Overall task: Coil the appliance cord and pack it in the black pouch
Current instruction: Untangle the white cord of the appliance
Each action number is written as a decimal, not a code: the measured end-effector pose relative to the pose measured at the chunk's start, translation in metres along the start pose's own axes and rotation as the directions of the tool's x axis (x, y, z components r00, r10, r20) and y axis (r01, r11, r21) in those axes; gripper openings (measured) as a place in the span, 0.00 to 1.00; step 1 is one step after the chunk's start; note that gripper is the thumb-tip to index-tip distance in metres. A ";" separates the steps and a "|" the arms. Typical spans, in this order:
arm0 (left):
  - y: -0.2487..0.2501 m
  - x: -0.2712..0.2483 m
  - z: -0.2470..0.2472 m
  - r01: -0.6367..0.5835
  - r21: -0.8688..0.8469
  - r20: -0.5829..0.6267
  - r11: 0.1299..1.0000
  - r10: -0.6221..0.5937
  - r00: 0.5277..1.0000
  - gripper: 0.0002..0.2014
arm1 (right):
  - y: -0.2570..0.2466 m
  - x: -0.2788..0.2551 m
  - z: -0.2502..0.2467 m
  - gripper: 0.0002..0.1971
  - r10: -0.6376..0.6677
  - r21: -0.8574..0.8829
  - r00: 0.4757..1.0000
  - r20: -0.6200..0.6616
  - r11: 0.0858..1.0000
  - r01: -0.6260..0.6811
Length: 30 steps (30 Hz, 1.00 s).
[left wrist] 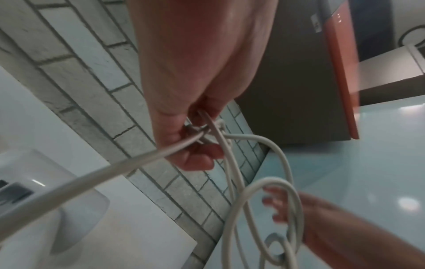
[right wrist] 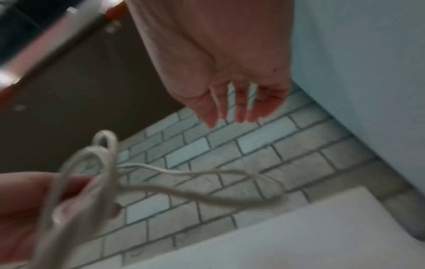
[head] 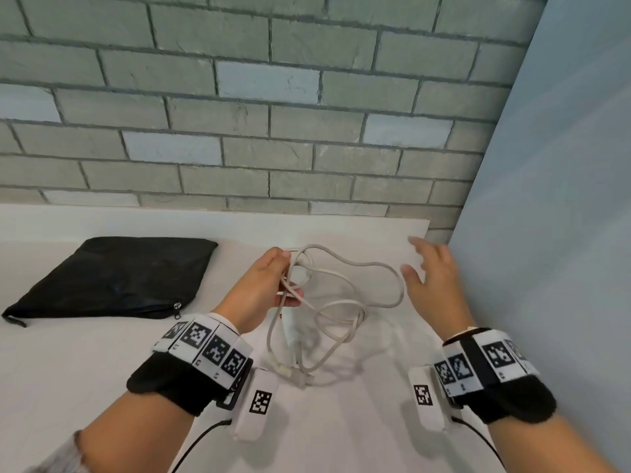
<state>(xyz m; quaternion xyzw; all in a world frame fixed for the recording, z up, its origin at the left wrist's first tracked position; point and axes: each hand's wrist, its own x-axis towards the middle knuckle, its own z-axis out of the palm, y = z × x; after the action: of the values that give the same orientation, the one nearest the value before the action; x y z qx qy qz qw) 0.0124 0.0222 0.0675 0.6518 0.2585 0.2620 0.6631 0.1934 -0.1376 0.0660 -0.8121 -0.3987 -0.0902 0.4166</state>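
Observation:
My left hand (head: 273, 285) grips several loops of the white appliance cord (head: 341, 302) above the table, fingers curled round the gathered strands (left wrist: 202, 134). Loose loops hang from it to the right and down, and the plug end (head: 290, 370) lies on the table below. My right hand (head: 433, 274) hovers just right of the widest loop with straight, spread fingers (right wrist: 232, 107), holding nothing. The black pouch (head: 116, 278) lies flat at the left of the table, its zipper pull (head: 177, 307) near its front corner.
The white table (head: 102, 370) ends at a grey brick wall (head: 273, 131) behind. A pale blue panel (head: 563, 199) stands close on the right, next to my right hand. Black cables (head: 194, 445) trail from both wrist bands.

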 end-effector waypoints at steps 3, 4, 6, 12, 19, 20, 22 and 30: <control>0.003 -0.002 0.009 -0.031 0.039 0.043 0.999 0.029 0.999 0.13 | -0.046 -0.003 -0.003 0.20 -0.363 0.113 0.928 0.081 0.929 0.353; 0.003 -0.003 0.013 -0.046 0.053 0.059 0.998 0.042 0.997 0.13 | -0.058 -0.004 -0.001 0.21 -0.426 0.119 0.890 0.163 0.904 0.411; 0.004 -0.004 0.018 -0.075 0.064 0.079 0.995 0.069 0.994 0.14 | -0.070 -0.001 0.007 0.23 -0.488 0.126 0.824 0.289 0.872 0.473; 0.005 -0.007 0.016 -0.061 0.029 0.085 0.998 0.058 0.995 0.13 | -0.075 0.009 0.007 0.10 -0.473 -0.015 0.767 0.434 0.847 0.531; -0.002 -0.002 0.000 -0.051 0.205 -0.046 0.977 0.062 0.997 0.13 | -0.068 0.033 -0.038 0.05 -0.293 0.131 0.932 -0.215 0.937 0.325; -0.001 -0.002 -0.002 -0.026 0.172 -0.056 0.985 0.036 0.998 0.13 | -0.063 0.039 -0.044 0.04 -0.228 0.166 0.927 -0.298 0.944 0.286; 0.000 -0.003 -0.003 0.026 0.100 -0.050 0.995 -0.021 0.999 0.12 | -0.051 0.048 -0.051 0.05 -0.089 0.202 0.911 -0.403 0.962 0.183; 0.005 -0.006 -0.006 0.054 -0.090 -0.082 0.994 -0.061 0.995 0.09 | -0.024 0.054 -0.051 0.05 0.213 0.420 0.927 -0.307 0.905 -0.068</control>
<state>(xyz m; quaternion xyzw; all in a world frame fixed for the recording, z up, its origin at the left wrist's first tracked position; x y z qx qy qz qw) 0.0043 0.0227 0.0724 0.6026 0.2934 0.2812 0.6869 0.2217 -0.1367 0.1388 -0.7073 -0.2685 -0.1169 0.6434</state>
